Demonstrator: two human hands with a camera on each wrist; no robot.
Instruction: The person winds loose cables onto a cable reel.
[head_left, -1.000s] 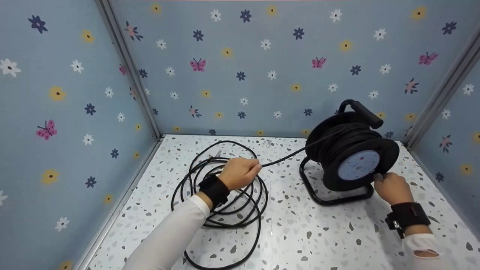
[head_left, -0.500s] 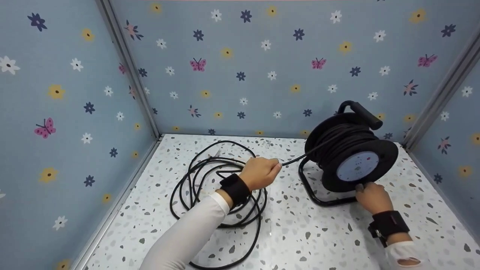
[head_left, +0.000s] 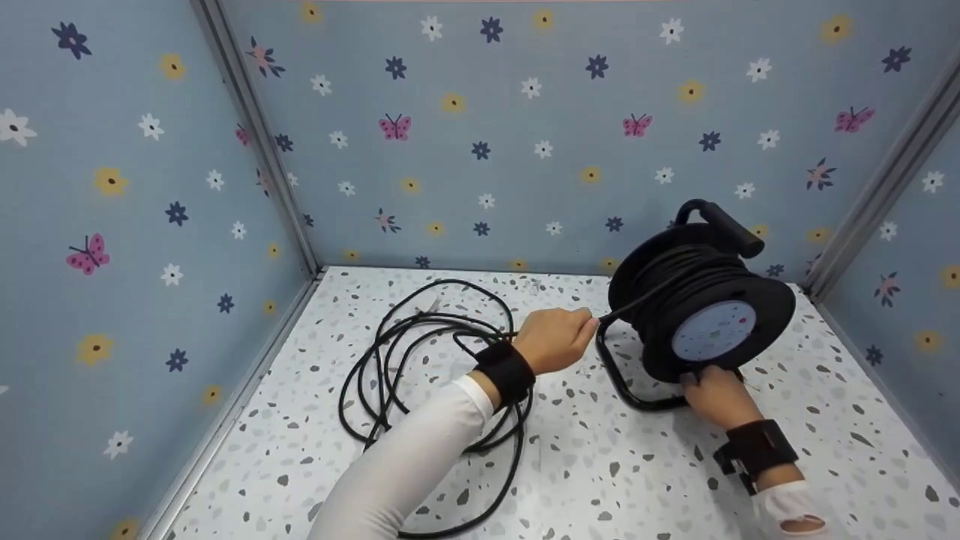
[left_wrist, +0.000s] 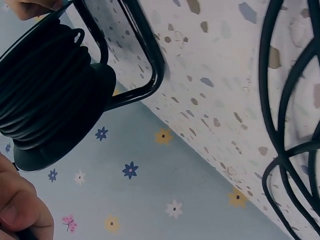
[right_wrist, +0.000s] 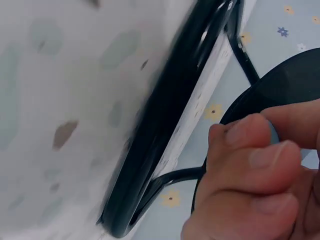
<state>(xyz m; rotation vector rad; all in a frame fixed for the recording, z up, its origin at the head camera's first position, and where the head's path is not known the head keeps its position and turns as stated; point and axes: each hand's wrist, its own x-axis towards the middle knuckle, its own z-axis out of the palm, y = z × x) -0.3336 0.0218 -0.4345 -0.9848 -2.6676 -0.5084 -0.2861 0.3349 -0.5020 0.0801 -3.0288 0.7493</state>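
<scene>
Fingers (head_left: 581, 328) pinch cable (head_left: 637, 300); right hand (head_left: 716, 394) seemingly grips reel (head_left: 705, 311).

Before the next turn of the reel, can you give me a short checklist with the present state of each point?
1. Left hand holds the cable close to the reel: ok.
2. Right hand has a grip on the lower rim of the reel: ok, fingers curl on the rim.
3. Cable between left hand and reel is straight, no slack: ok.
4. Reel frame stands flat on the table: ok in the head view.
5. Loose coils on the table are free of knots: cannot tell, the loops cross each other.
6. Cable lies evenly on the reel: cannot tell.
</scene>
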